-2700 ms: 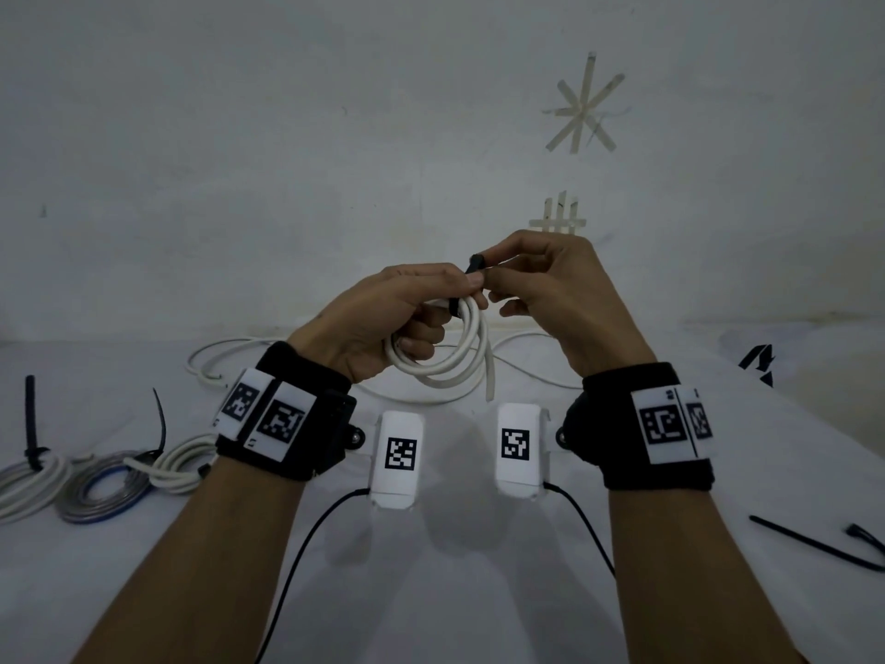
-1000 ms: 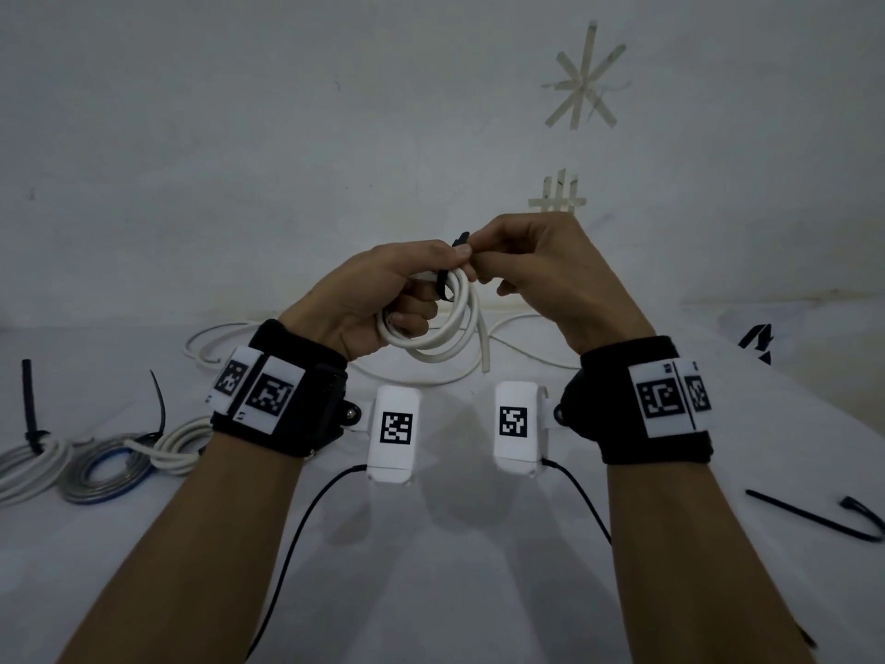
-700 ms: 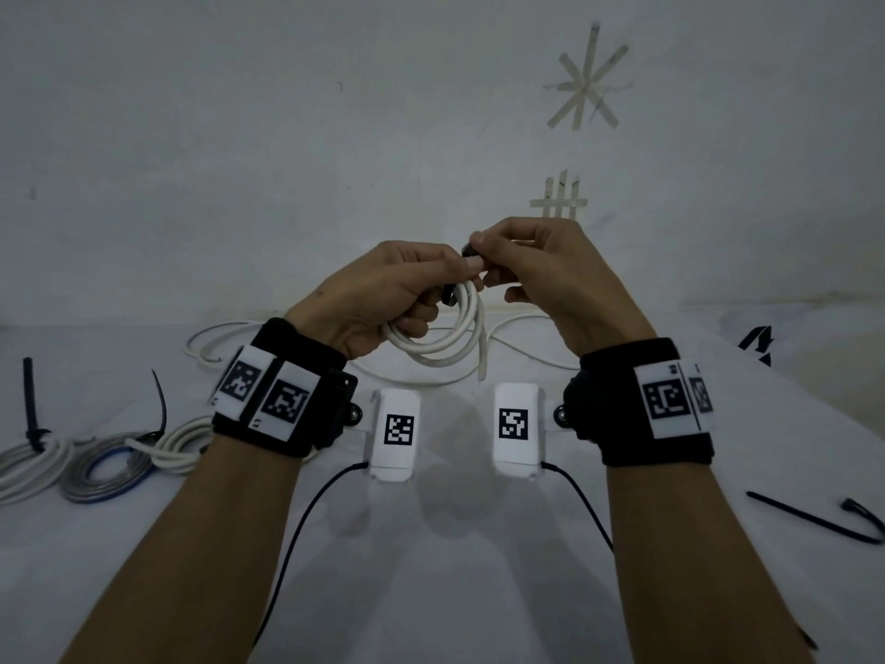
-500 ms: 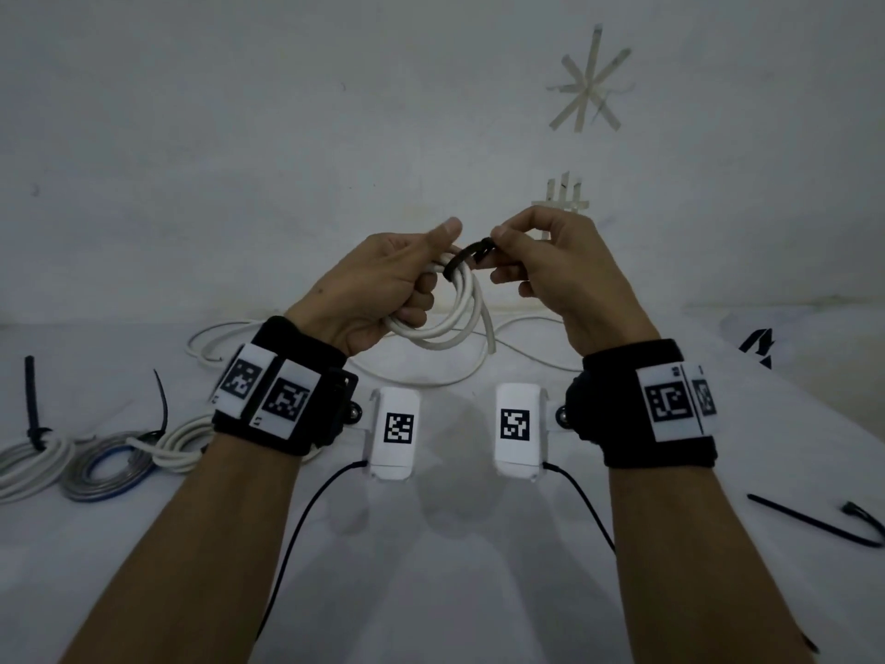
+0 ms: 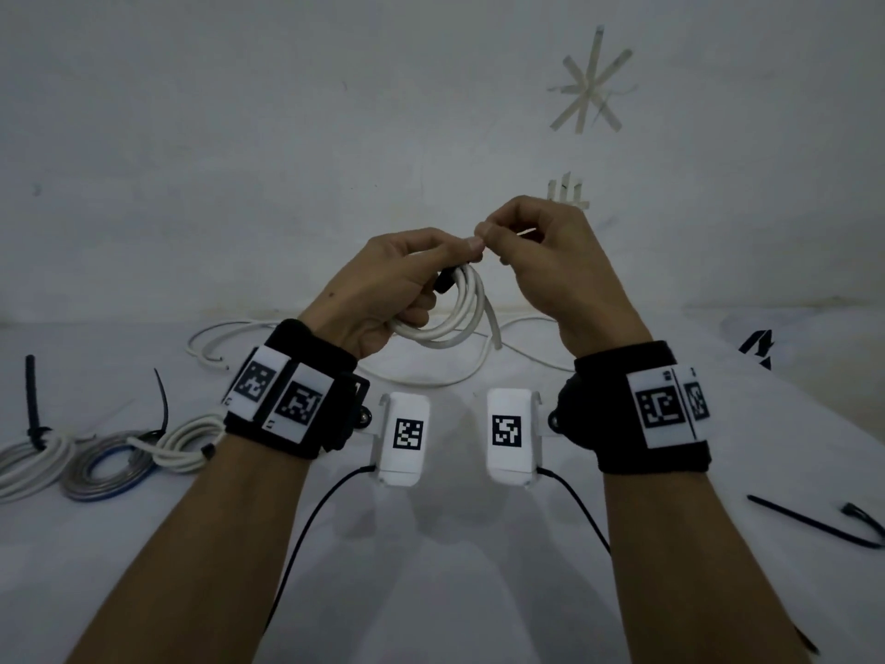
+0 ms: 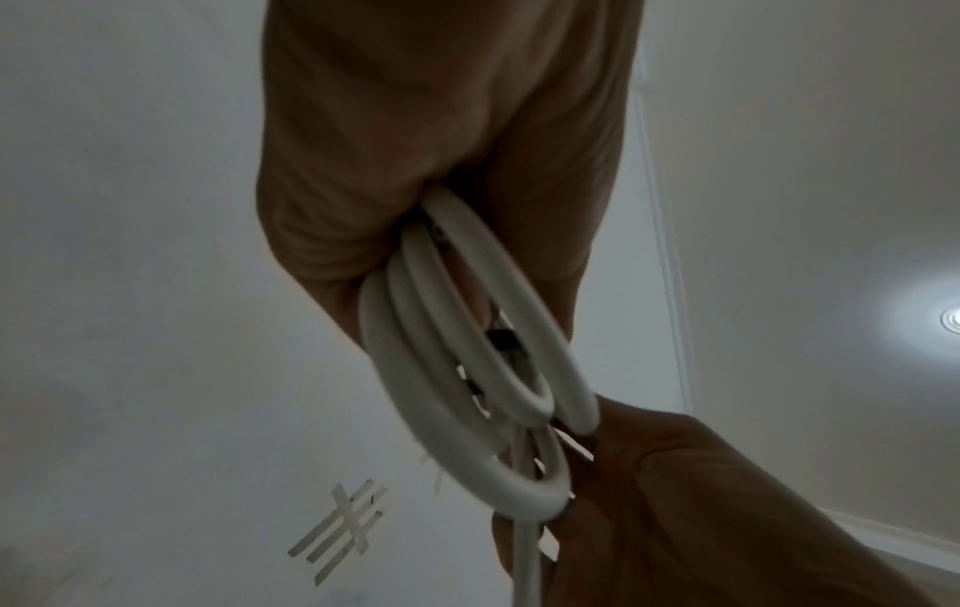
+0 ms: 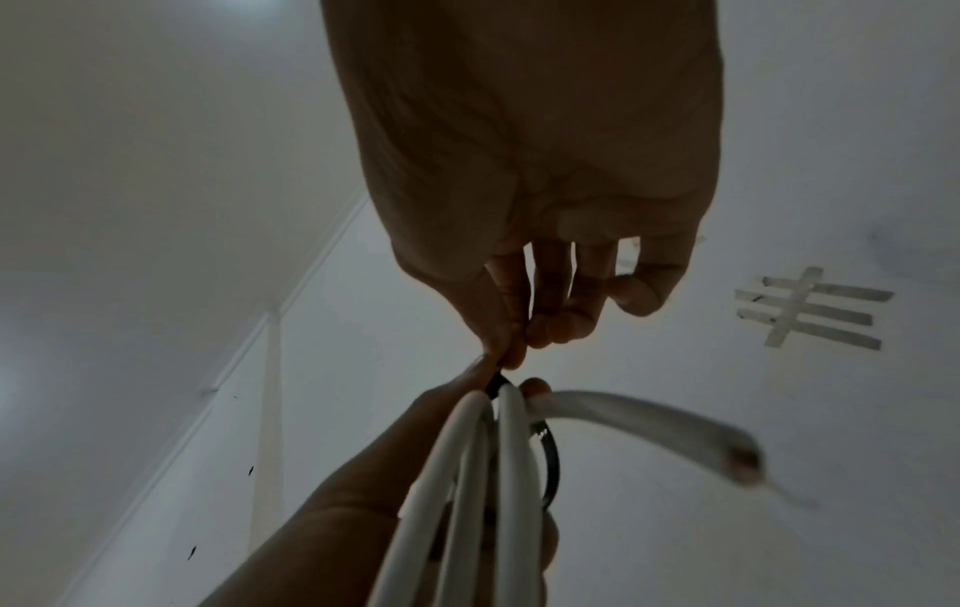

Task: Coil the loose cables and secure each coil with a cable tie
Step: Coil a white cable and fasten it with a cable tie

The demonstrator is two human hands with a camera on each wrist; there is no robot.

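Curled around a white cable coil point(image 5: 450, 309), the left hand point(image 5: 383, 285) holds it up above the table point(image 5: 431, 591), away from its edges. Touching it fingertip to fingertip, the right hand point(image 5: 550, 261) pinches the black cable tie point(image 7: 550, 464) looped round the coil.

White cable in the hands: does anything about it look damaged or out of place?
The white cable coil held in the left hand has a loose cut end sticking out sideways, with a thin strand trailing from its tip. The black cable tie loops around the coil loosely, not yet cinched.
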